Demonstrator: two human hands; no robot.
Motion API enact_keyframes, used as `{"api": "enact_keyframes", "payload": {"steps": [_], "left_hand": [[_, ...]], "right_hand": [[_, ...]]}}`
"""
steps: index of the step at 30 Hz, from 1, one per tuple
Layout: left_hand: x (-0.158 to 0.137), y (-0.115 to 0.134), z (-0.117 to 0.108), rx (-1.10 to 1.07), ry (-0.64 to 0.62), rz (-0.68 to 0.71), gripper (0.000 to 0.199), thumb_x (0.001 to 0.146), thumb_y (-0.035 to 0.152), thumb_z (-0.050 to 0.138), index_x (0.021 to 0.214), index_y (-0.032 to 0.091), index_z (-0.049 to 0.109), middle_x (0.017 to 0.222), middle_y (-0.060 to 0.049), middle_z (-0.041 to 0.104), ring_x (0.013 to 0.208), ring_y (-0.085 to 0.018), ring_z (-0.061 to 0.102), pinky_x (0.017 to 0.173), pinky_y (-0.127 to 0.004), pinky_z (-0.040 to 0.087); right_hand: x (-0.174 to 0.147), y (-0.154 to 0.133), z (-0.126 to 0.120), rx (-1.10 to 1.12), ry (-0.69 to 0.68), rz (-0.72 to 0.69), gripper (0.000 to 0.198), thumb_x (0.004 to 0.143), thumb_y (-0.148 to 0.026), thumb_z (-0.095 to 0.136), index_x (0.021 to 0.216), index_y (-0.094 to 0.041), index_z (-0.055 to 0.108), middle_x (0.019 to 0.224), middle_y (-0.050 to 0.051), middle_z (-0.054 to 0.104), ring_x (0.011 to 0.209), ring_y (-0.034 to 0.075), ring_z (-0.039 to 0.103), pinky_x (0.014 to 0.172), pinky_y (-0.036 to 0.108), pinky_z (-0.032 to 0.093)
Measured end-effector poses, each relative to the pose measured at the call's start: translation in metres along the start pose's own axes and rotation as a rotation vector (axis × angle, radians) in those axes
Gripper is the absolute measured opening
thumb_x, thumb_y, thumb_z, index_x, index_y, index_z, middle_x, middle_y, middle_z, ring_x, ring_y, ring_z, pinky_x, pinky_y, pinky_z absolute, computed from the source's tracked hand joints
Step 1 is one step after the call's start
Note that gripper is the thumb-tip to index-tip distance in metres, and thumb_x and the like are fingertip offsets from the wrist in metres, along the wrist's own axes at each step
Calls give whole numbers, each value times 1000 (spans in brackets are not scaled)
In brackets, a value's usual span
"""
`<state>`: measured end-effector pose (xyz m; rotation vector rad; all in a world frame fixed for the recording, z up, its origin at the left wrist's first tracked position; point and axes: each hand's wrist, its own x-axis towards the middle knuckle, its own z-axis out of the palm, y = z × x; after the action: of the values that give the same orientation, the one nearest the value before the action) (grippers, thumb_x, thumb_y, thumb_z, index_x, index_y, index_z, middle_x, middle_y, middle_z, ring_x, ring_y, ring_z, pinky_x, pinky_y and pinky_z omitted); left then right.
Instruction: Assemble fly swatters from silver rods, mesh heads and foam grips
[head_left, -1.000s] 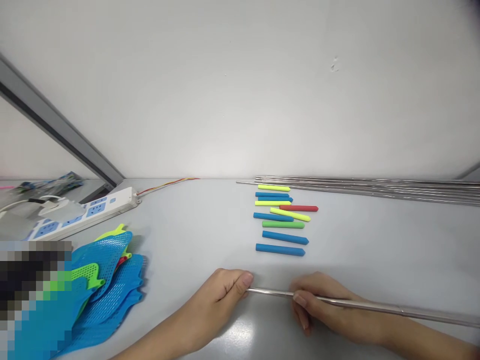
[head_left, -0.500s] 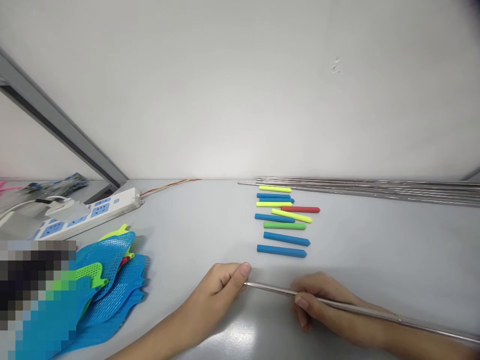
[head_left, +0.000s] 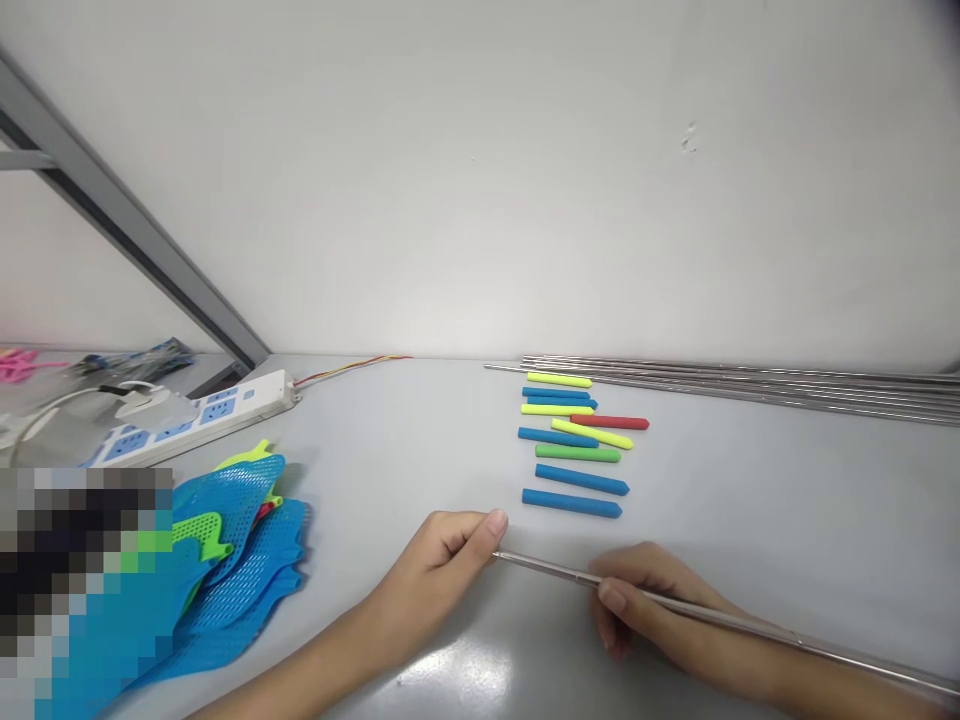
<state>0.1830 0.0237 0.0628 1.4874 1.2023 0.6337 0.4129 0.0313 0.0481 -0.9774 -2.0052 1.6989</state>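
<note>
A thin silver telescopic metal rod [head_left: 547, 567] runs from the middle of the view to the lower right edge, sloping down to the right. My left hand [head_left: 457, 560] is closed around its narrow left end, thumb on top. Further along, my right hand [head_left: 637, 600] pinches the rod between thumb and fingers, and the thicker length passes over the right forearm. Beyond the hands lie several coloured plastic sticks with pointed right ends, among them a blue stick [head_left: 571, 503], a green stick [head_left: 577, 454], a red stick [head_left: 611, 422] and a yellow stick [head_left: 559, 381].
More metal rods [head_left: 750, 384] lie along the wall at the back right. At left are a pile of perforated blue and green fly-swatter heads [head_left: 247, 570] and a white power strip [head_left: 262, 395] with plugs and cables. A grey metal frame [head_left: 142, 220] stands behind them.
The view has shifted slightly, so the scene sits a little further right. My left hand and the rod's left end have risen slightly. Both hands keep their hold.
</note>
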Motion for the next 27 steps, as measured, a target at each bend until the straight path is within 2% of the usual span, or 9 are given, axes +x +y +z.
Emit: {"api": "enact_keyframes", "payload": {"steps": [19, 27], "left_hand": [[3, 2, -4, 82, 12, 49, 42, 89, 42, 33, 55, 17, 26, 55, 5, 21, 50, -8, 20, 46, -22, 19], [1, 1, -5, 322, -38, 150, 38, 90, 38, 32, 57, 18, 26, 56, 5, 23, 52, -9, 24, 49, -22, 22]], "right_hand": [[3, 1, 1, 87, 18, -4, 43, 87, -45, 38, 64, -14, 56, 60, 0, 54, 59, 12, 51, 57, 21, 40], [2, 3, 2, 104, 29, -10, 43, 88, -44, 37, 62, -14, 56, 59, 0, 54, 58, 12, 51, 58, 21, 42]]}}
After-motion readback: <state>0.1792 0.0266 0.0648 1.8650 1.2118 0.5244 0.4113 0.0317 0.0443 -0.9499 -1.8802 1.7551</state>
